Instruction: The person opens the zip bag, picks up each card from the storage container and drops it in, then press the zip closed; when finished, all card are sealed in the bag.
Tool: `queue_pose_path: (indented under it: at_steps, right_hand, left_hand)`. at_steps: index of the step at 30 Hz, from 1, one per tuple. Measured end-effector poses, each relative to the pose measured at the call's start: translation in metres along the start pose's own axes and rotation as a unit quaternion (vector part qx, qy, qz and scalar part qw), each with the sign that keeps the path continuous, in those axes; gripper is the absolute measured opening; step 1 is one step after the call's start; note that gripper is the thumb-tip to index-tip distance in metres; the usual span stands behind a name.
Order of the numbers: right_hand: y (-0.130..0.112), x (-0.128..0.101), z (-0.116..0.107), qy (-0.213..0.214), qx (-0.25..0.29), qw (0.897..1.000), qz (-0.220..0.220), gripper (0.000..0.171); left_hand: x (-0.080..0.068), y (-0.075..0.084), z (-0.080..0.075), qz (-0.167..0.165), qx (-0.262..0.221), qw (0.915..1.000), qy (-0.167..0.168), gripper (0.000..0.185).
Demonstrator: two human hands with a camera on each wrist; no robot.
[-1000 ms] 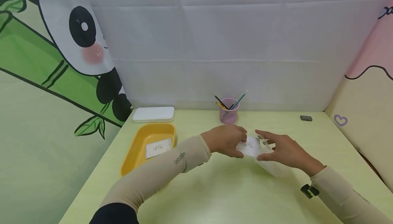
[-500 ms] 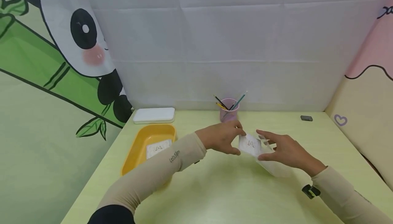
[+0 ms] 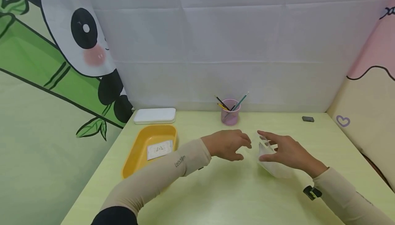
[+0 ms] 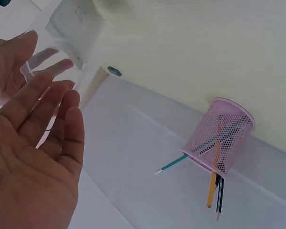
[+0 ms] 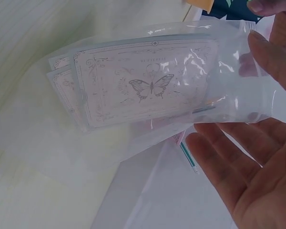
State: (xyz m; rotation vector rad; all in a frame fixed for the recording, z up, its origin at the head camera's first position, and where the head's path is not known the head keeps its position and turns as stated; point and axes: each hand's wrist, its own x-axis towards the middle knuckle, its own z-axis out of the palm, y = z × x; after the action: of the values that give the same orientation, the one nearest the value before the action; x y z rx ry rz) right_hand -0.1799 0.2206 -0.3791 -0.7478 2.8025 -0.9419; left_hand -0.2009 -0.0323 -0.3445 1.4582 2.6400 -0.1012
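Observation:
My right hand [image 3: 287, 151] holds a clear plastic zip bag [image 3: 276, 169] above the table, thumb and fingers at opposite edges near its mouth. Through the film in the right wrist view show several printed cards [image 5: 150, 100], the top one bearing a butterfly and an ornate border. My left hand [image 3: 229, 145] hovers just left of the bag's mouth, fingers loosely bent with nothing in them. In the left wrist view its palm [image 4: 35, 176] faces the camera, bare. Another butterfly card [image 3: 159, 150] lies in a yellow tray [image 3: 139, 137], partly behind my left sleeve.
At the table's back stands a pink mesh cup [image 3: 229, 117] with several pencils. A white flat case [image 3: 155, 116] lies behind the tray, and a small dark grey object [image 3: 308, 119] sits at the back right. A white sheet [image 3: 216, 47] hangs behind the table.
The card that stuck out of the bag's mouth at my left fingers has gone right into the bag. My left hand drew back left, then came rightward again, empty. The right hand stayed put.

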Motion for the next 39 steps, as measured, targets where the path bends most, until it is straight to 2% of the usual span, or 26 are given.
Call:
queue_pose_path:
  at_steps: [10, 13, 17, 22, 29, 32, 36, 39]
  right_hand:
    - [0.000, -0.002, 0.003, 0.011, 0.009, 1.000, -0.011, 0.089]
    - [-0.001, -0.002, 0.004, 0.010, 0.008, 1.000, -0.016, 0.089]
    - [-0.001, -0.003, 0.004, 0.008, 0.006, 1.000, -0.015, 0.088]
    - [0.001, -0.003, 0.002, 0.004, 0.005, 1.000, -0.013, 0.089]
    - [0.003, -0.002, -0.001, 0.014, 0.005, 1.000, -0.007, 0.089]
    - [0.003, -0.003, -0.001, 0.012, 0.003, 1.000, -0.011, 0.090]
    - [0.003, -0.002, -0.001, 0.008, 0.002, 1.000, -0.014, 0.090]
    - [0.001, -0.001, 0.000, 0.007, 0.001, 1.000, -0.012, 0.090]
  left_hand:
    - [0.015, 0.016, 0.015, -0.018, -0.012, 0.9954, -0.093, 0.068]
    - [0.015, 0.016, 0.018, -0.021, -0.009, 0.9951, -0.097, 0.069]
    - [0.008, 0.009, 0.017, -0.023, -0.032, 0.9962, -0.078, 0.065]
    - [-0.019, -0.011, 0.011, -0.046, -0.060, 0.9964, -0.039, 0.055]
    - [-0.071, -0.048, 0.013, -0.131, -0.041, 0.9905, 0.002, 0.050]
    - [-0.093, -0.062, 0.015, -0.177, -0.036, 0.9834, 0.004, 0.054]
    - [-0.121, -0.077, 0.015, -0.234, -0.058, 0.9706, -0.005, 0.061]
    - [-0.141, -0.086, 0.013, -0.262, -0.070, 0.9625, -0.005, 0.064]
